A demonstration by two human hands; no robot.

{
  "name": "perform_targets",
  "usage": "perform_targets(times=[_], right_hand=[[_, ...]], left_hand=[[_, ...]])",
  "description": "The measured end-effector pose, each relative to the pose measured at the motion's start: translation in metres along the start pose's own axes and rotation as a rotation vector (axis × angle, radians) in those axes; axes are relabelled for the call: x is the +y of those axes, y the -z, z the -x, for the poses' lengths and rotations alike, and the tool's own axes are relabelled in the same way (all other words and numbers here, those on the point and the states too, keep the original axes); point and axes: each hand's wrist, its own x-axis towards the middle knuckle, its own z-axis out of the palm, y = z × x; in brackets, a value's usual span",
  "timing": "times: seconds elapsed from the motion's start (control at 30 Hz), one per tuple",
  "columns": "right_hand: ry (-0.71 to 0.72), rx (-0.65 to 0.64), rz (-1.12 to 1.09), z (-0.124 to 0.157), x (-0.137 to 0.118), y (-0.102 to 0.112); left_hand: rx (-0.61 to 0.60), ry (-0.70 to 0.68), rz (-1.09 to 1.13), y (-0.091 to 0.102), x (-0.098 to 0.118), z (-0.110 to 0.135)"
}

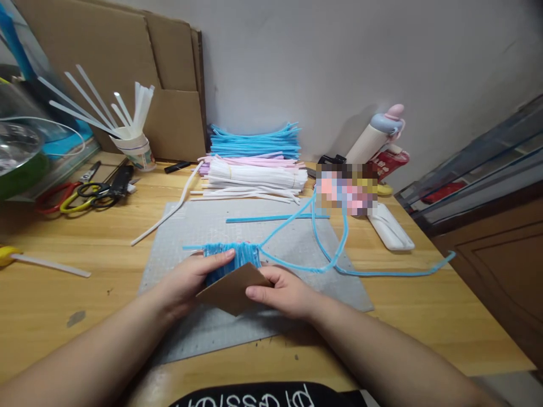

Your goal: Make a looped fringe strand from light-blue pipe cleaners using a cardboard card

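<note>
Between my hands is a piece of brown cardboard [235, 288] with blue pipe cleaners [246, 254] wound closely around its far part. My left hand [199, 277] grips the wound part from the left, thumb lying on the blue coils. On the right, my right hand [282, 291] pinches the bare cardboard between thumb and fingers. From the winding's right end a long blue strand [297, 268] loops out over the mat and trails right across the table. A short blue end sticks out at the left. Fingers behind the cardboard are hidden.
Under my hands lies a grey cutting mat [169, 339]. Behind it are bundles of white [254, 174] and blue pipe cleaners [254, 141]. Scissors [89, 195] and a cup of glue sticks [138, 150] stand left; a white case [390, 229] and a bottle [369, 141] are right.
</note>
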Motion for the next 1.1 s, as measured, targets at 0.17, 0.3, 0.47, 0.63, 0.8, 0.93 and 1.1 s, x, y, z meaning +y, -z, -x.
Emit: perform_targets(times=[0.17, 0.3, 0.47, 0.63, 0.8, 0.93, 1.1], right_hand=[[-0.012, 0.061, 0.031, 0.001, -0.001, -0.003], [-0.050, 0.104, 0.024, 0.001, 0.000, -0.003], [-0.118, 0.012, 0.017, 0.002, 0.003, -0.006], [-0.169, -0.062, 0.044, 0.006, 0.006, -0.018], [-0.210, -0.084, 0.051, 0.014, -0.007, -0.016], [-0.193, -0.083, 0.142, 0.022, -0.029, 0.008], [-0.087, 0.032, 0.154, 0.027, -0.046, 0.030]], left_hand=[[-0.094, 0.010, -0.015, -0.004, -0.001, 0.000], [0.022, -0.263, -0.093, 0.004, 0.018, 0.005], [0.606, -0.963, -0.834, 0.014, 0.040, 0.027], [0.153, -0.642, -1.209, -0.006, 0.032, 0.033], [0.032, -0.533, -1.185, -0.012, 0.033, 0.024], [0.057, -0.511, -1.167, -0.008, 0.051, 0.023], [-0.018, -0.437, -1.179, -0.007, 0.068, 0.016]])
